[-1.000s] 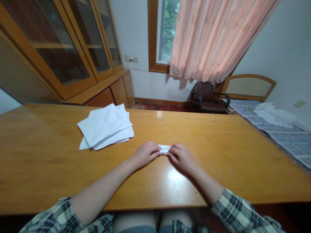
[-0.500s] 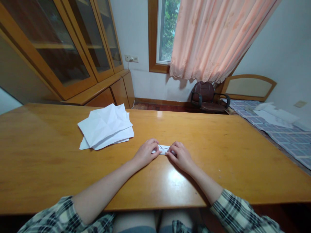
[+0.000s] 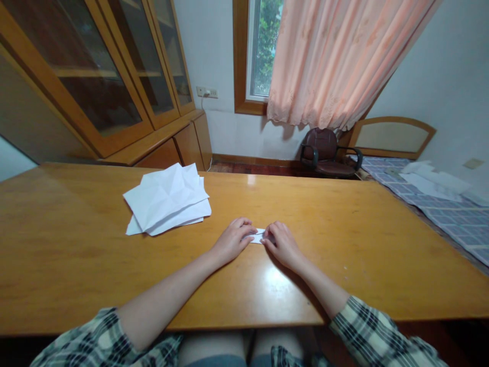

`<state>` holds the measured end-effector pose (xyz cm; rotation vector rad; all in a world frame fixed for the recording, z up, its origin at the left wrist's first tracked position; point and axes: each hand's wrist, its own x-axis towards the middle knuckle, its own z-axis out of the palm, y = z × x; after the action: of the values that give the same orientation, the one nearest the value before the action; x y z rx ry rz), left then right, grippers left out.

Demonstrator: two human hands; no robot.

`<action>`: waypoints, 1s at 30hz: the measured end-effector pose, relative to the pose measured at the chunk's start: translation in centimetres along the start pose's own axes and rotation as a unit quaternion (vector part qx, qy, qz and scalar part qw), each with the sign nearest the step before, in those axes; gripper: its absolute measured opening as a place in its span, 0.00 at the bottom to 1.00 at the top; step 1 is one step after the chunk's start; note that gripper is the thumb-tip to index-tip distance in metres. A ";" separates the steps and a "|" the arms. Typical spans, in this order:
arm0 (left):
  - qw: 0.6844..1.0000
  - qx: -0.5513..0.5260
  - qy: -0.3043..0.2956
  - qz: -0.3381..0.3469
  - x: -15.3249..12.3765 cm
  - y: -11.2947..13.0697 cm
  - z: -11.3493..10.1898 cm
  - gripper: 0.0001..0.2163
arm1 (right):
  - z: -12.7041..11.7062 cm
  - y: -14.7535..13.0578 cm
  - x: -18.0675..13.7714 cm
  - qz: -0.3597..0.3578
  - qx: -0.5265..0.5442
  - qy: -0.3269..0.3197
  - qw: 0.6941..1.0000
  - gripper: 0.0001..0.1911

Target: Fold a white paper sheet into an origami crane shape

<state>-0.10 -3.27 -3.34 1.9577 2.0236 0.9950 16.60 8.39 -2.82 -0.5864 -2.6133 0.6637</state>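
Note:
A small folded white paper [image 3: 260,236] lies on the wooden table [image 3: 344,239], mostly hidden between my hands. My left hand [image 3: 233,240] rests on its left end with the fingers curled and pressed down on it. On the paper's right end my right hand [image 3: 281,243] does the same, fingertips pinching the edge. The two hands almost touch. Only a narrow strip of the paper shows between them.
A loose pile of creased white sheets [image 3: 168,200] lies on the table to the far left of my hands. Behind the table are a glass-door wooden cabinet [image 3: 99,76], a dark office chair [image 3: 328,153], a pink curtain [image 3: 336,61] and a bed [image 3: 446,204] at right.
My hands have drawn closer together over the small paper, so less of it shows now. The pile of sheets has not moved.

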 end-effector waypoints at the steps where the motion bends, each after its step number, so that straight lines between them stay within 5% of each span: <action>1: 1.000 0.002 -0.001 -0.001 0.0 -0.1 0.0 0.09 | 0.0 0.0 0.0 -0.001 -0.001 -0.001 1.000 0.03; 20: 1.000 0.009 -0.013 -0.009 0.0 -0.1 0.0 0.10 | -0.5 -0.1 -1.4 0.025 -0.137 0.019 0.990 0.06; 30: 1.000 0.010 -0.023 -0.016 0.1 0.2 -0.2 0.09 | -1.4 1.1 -1.2 0.011 -0.088 0.045 0.995 0.12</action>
<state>-0.03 -3.25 -3.01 1.9334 2.0418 0.9168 18.61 9.19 -2.52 -0.6811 -2.6008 0.4059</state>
